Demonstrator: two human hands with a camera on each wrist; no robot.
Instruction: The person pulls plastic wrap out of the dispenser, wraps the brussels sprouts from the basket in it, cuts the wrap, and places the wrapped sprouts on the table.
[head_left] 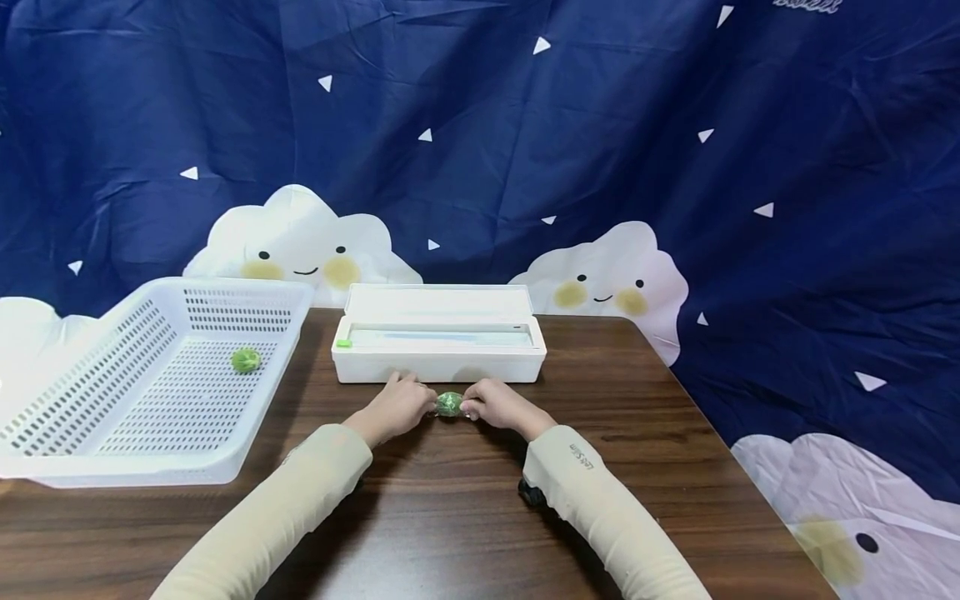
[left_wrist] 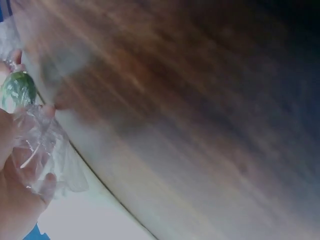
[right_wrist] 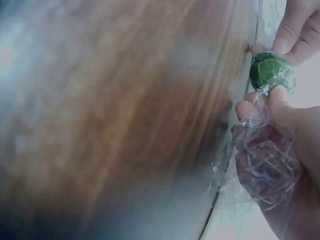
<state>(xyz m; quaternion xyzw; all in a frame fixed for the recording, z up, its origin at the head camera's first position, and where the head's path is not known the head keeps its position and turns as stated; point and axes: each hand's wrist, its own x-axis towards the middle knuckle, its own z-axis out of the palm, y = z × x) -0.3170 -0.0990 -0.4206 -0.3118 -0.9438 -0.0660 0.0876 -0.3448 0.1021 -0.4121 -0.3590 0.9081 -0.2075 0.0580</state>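
My left hand (head_left: 399, 407) and right hand (head_left: 506, 407), fingers curled, pinch clear film (right_wrist: 270, 172) either side of the green vegetable (head_left: 449, 404), between them before the white box (head_left: 442, 365). I'd best tension both ends evenly, gently; film could tear.

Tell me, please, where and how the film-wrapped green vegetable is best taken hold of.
Probably by the plastic film bunched at both ends, left hand from the left, right hand from the right: the green vegetable between is rounded, while gathered film offers more to pinch.
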